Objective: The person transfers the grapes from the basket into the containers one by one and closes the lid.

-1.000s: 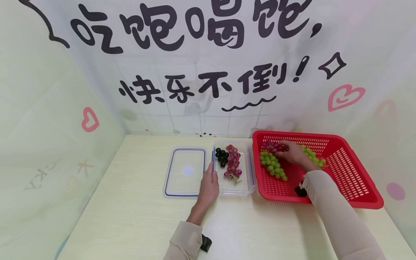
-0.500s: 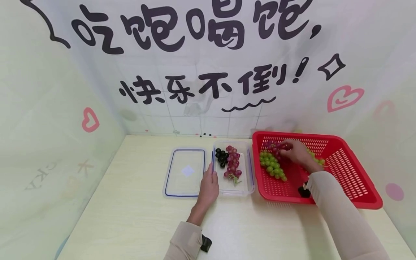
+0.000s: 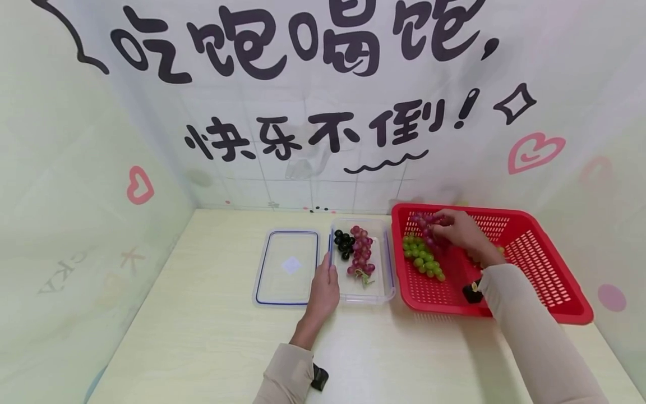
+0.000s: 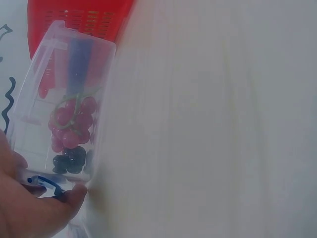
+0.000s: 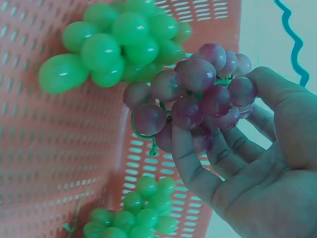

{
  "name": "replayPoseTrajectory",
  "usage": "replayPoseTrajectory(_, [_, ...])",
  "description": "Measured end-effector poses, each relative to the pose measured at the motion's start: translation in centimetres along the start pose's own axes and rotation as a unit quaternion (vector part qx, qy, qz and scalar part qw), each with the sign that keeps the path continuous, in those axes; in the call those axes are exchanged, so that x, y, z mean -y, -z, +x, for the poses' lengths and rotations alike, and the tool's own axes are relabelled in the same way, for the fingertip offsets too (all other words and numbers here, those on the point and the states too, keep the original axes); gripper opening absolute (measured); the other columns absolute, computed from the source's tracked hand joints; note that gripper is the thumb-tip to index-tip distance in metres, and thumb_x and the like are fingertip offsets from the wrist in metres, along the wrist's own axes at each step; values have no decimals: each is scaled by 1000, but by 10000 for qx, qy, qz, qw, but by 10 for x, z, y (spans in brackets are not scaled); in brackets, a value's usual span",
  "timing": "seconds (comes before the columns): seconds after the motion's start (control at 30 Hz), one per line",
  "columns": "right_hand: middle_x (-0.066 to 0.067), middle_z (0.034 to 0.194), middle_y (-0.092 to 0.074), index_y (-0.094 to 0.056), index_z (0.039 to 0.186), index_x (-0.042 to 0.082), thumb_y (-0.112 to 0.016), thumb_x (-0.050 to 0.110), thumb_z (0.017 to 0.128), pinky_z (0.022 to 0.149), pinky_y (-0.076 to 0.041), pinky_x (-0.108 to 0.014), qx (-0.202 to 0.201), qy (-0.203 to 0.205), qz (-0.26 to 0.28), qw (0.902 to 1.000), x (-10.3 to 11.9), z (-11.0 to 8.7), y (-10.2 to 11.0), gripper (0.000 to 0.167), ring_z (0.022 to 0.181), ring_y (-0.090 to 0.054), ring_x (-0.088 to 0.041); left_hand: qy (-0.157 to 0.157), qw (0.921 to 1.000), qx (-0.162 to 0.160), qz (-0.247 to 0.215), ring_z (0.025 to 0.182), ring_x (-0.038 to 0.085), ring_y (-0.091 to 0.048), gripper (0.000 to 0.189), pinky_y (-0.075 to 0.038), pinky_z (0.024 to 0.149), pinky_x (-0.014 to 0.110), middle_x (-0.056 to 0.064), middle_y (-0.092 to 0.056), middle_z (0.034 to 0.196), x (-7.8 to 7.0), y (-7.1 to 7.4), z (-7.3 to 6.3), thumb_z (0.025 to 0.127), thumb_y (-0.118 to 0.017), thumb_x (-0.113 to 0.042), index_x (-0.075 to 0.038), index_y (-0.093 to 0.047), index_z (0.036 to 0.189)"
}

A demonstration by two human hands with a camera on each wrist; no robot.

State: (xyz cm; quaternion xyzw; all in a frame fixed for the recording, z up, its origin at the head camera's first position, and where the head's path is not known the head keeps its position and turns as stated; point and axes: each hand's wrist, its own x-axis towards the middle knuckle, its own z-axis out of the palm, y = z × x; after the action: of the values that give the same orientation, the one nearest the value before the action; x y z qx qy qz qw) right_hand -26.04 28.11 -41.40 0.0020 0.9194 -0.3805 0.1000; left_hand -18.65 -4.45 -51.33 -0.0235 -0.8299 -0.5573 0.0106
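Note:
In the head view my right hand point(image 3: 465, 231) is over the red basket point(image 3: 542, 264), its thumb and fingers holding a bunch of purple-red grapes point(image 3: 427, 229). The right wrist view shows these grapes point(image 5: 190, 96) between the thumb and curled fingers, a green stem hanging from them. My left hand point(image 3: 324, 289) grips the left side wall of a clear plastic food container point(image 3: 379, 294), by its blue-edged latch flap. Inside lie a small bunch of black grapes point(image 3: 345, 243) and a bunch of red grapes point(image 3: 361, 252) with a green stem.
Green grapes point(image 3: 423, 258) lie at the basket's left, and another green bunch point(image 5: 143, 213) is partly behind my right hand in the head view. A clear lid point(image 3: 287, 268) with a blue seal lies flat left of the container. A printed backdrop point(image 3: 282, 185) stands behind the table.
My right hand has shifted slightly back and to the right, drawing up the purple-red grapes, which now hang more upright. My left hand and the container stay put.

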Motion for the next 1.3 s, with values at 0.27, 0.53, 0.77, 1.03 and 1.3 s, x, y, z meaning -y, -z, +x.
replayPoseTrajectory(0.27, [-22,131,-55,-52,140,8,-65,29,96,84,-59,-46,11,-73,-25,10000,13,0,6,50,106,-60,-35,11,10000,51,-22,135,47,-41,51,-35,113,57,32,-43,144,-1,1,2,109,-31,-17,5,-23,154])
replayPoseTrajectory(0.53, [-19,132,-55,-51,142,14,-64,35,96,87,-58,-46,75,-80,455,9989,33,3,6,52,111,-59,-35,76,9999,8,-66,140,45,-36,51,-31,116,55,31,-39,149,-1,3,5,109,-32,-16,4,-23,155])
replayPoseTrajectory(0.77, [-18,134,-55,-52,142,13,-65,28,96,89,-58,-40,62,195,415,9989,53,4,2,51,114,-55,-34,-16,10000,-20,-24,139,46,-36,50,-32,115,56,32,-39,148,-3,4,5,109,-31,-15,6,-23,154])
replayPoseTrajectory(1.03, [-20,120,-59,-56,135,11,-60,26,100,79,-59,-33,141,434,420,9981,68,3,-9,38,105,-57,-32,-5,10000,17,-37,139,47,-35,50,-31,115,57,32,-38,148,-4,3,3,109,-31,-16,7,-23,154])
replayPoseTrajectory(1.3, [-19,114,-61,-58,132,11,-60,25,100,78,-59,-33,129,445,510,9976,73,1,-14,35,101,-57,-30,61,10000,46,-37,139,46,-36,51,-31,115,56,33,-39,148,-1,0,1,109,-31,-17,6,-24,154])
